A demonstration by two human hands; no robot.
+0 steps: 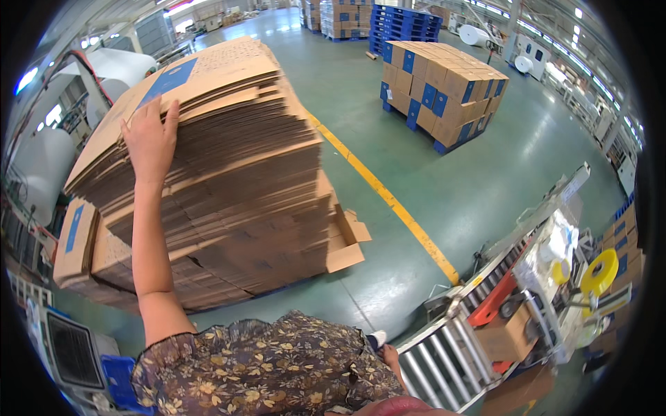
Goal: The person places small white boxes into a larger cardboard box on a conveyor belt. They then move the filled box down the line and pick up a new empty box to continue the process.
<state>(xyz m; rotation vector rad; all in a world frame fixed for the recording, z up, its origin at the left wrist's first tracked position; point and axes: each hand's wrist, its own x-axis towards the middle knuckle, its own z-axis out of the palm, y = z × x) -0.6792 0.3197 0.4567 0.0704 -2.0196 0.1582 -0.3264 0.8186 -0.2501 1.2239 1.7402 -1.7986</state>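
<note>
A tall stack of flattened cardboard boxes (229,208) stands at my left, its layered edges facing me. My left hand (151,139) reaches over the near edge of the top sheets. Its fingers are spread and rest at the top flat box (229,62), which carries a blue printed patch. Low by my side, my right hand (391,360) shows only in part, close to the end of the roller conveyor (433,364). The fingers of that hand are hidden, and I cannot see whether they hold anything.
An open carton (347,243) sits beside the stack's right side. A taping machine with a yellow tape roll (600,272) and a carton (508,336) stands at the lower right. Beyond a yellow floor line (378,187) is a loaded pallet (444,90). Blue pallets (402,28) are piled farther back.
</note>
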